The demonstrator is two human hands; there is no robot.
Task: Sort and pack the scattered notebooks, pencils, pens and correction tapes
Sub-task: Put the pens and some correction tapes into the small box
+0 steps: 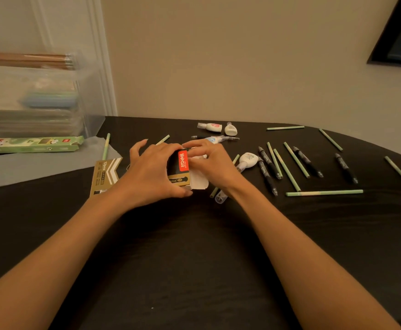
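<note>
- A black-and-gold pen box with a red label was held up off the black table, near its middle.
- The box was gripped from the left by the left hand, fingers curled round it.
- Its right end and white flap were pinched by the right hand.
- Green pencils, black pens and correction tapes were scattered to the right.
- A green pencil carton lay at far left, before a clear plastic container.
</note>
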